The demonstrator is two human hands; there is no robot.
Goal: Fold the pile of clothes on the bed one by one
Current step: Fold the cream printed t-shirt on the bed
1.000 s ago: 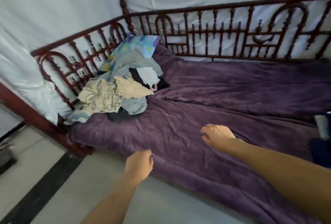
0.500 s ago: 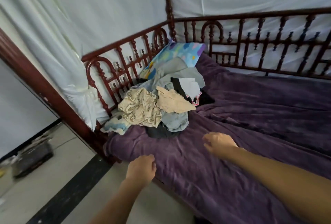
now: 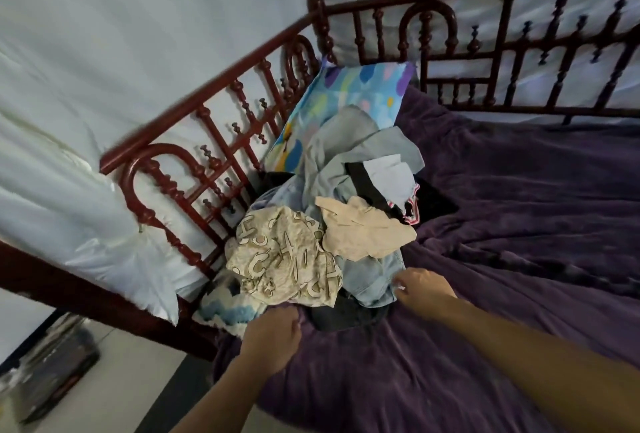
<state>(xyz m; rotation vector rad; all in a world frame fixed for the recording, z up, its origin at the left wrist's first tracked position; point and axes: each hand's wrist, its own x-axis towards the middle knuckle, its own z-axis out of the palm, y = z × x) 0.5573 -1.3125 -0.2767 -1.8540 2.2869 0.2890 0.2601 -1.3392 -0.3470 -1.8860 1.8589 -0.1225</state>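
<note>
I see the pile of clothes heaped at the bed's left end against a patterned pillow. It is crumpled cream lettered fabric, beige cloth, pale denim and grey, lying on the purple blanket. The right hand meets the denim's near edge, fingers curled. The left hand is curled at the pile's near rim. Whether either grips cloth, I cannot tell.

A blue patterned pillow is propped in the far corner. White fabric is draped behind it. A blurred dark box is set on the pale floor.
</note>
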